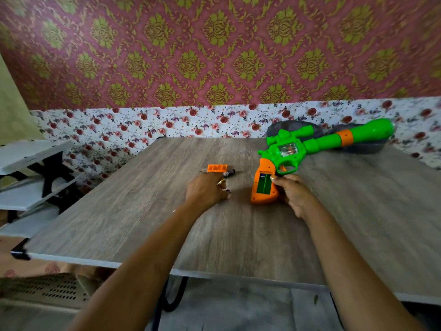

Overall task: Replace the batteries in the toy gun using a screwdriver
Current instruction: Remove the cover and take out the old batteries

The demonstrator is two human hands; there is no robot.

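A green and orange toy gun (pixel 310 144) lies on the wooden table (pixel 119 223), its barrel pointing to the far right. Its orange grip (pixel 262 187) has the battery compartment uncovered, green inside with something dark at the top. My right hand (pixel 293 194) holds the grip from the right side. The orange compartment cover (pixel 217 168) lies apart on the table, with a dark battery (pixel 230 173) beside it. My left hand (pixel 207 191) rests knuckles up just in front of the cover and battery; its fingers are curled and what they hold is hidden. No screwdriver is clearly visible.
A dark transparent bowl or tray (pixel 296 130) sits behind the gun by the floral wall. A white shelf unit (pixel 31 163) stands to the left of the table. The table's front edge (pixel 143 266) is near me.
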